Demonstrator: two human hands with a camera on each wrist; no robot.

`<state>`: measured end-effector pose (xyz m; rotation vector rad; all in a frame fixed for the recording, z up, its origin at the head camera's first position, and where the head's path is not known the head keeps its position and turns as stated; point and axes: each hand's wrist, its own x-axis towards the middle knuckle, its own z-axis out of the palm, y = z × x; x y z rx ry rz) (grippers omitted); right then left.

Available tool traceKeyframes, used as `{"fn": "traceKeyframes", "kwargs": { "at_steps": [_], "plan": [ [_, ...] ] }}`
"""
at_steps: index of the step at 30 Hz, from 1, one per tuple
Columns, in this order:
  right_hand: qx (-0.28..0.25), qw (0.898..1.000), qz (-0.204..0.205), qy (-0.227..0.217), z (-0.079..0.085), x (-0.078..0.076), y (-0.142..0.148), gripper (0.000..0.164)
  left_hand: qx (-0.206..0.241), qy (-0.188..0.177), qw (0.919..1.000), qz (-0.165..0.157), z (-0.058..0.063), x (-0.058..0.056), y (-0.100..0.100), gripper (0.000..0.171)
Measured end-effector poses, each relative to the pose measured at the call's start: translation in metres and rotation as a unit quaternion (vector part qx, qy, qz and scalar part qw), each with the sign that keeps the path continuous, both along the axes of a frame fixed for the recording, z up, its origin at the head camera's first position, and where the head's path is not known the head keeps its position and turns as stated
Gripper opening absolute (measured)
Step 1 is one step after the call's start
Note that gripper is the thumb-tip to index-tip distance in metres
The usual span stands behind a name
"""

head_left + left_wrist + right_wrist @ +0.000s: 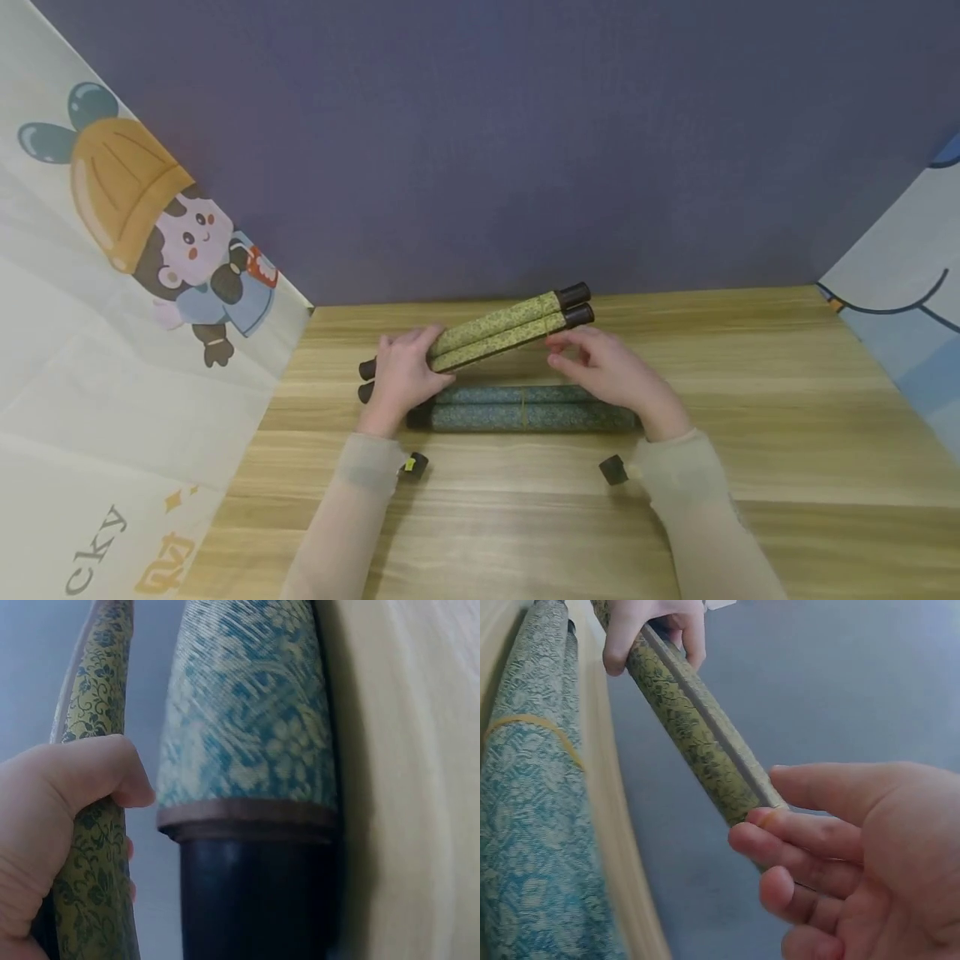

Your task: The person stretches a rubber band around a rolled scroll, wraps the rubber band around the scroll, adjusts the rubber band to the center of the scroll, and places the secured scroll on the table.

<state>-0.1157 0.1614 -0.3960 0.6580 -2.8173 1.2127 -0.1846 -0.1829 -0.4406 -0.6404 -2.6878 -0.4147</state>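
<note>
My left hand [405, 375] grips a pair of yellow-green patterned scrolls [498, 322] near their left end, thumb on the near side. They lie side by side and slant up to the right, with dark knobs at both ends. At their right end, the curled fingers of my right hand [611, 371] hold a thin yellow rubber band [766, 818] against the scrolls. Nearer to me, a pair of blue-green patterned scrolls [480, 417] lies on the table, bound mid-length by another rubber band [523, 408]. The right hand and wrist partly cover their right end.
The wood-grain table [510, 517] ends at a dark blue-grey wall panel [525, 150] behind the scrolls. A white cloth with a cartoon figure [195, 242] hangs on the left, and another printed cloth [915, 333] is on the right. Small dark cameras sit at both wrists.
</note>
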Motion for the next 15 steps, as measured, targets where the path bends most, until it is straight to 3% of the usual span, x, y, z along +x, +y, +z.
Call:
{"fn": "traceKeyframes", "kwargs": {
  "at_steps": [8, 15],
  "plan": [
    [0.048, 0.998, -0.032, 0.035, 0.014, 0.006, 0.000, 0.038, -0.014, 0.024, 0.9996, -0.008, 0.003, 0.002, 0.000, 0.086],
    [0.069, 0.992, -0.099, 0.047, 0.026, 0.012, 0.004, 0.028, -0.039, 0.043, 0.9981, -0.019, 0.009, 0.003, -0.001, 0.085]
  ]
}}
